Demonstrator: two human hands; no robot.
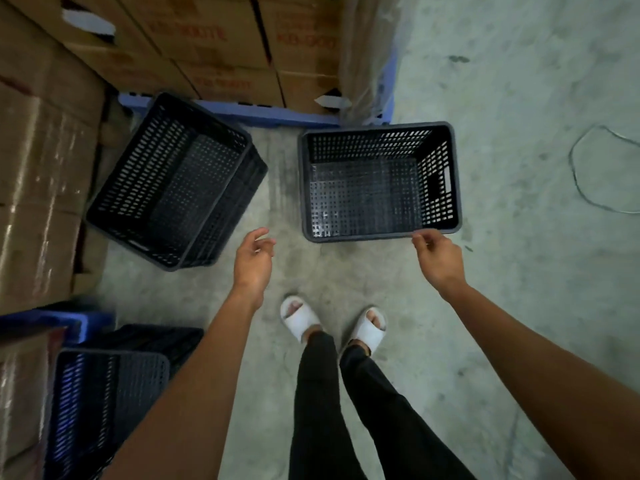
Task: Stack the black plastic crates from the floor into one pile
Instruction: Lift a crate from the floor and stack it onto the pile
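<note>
A single black perforated crate stands on the concrete floor ahead of me, right of centre. My right hand pinches its near rim at the right corner. To the left stands a pile of nested black crates, turned at an angle. My left hand hovers between the two, fingers loosely apart, holding nothing. More black crates sit at the lower left, partly hidden by my left arm.
Stacked cardboard boxes on a blue pallet stand behind the crates, more boxes line the left. My feet in white sandals are just short of the single crate. A thin wire loop lies on the floor at right.
</note>
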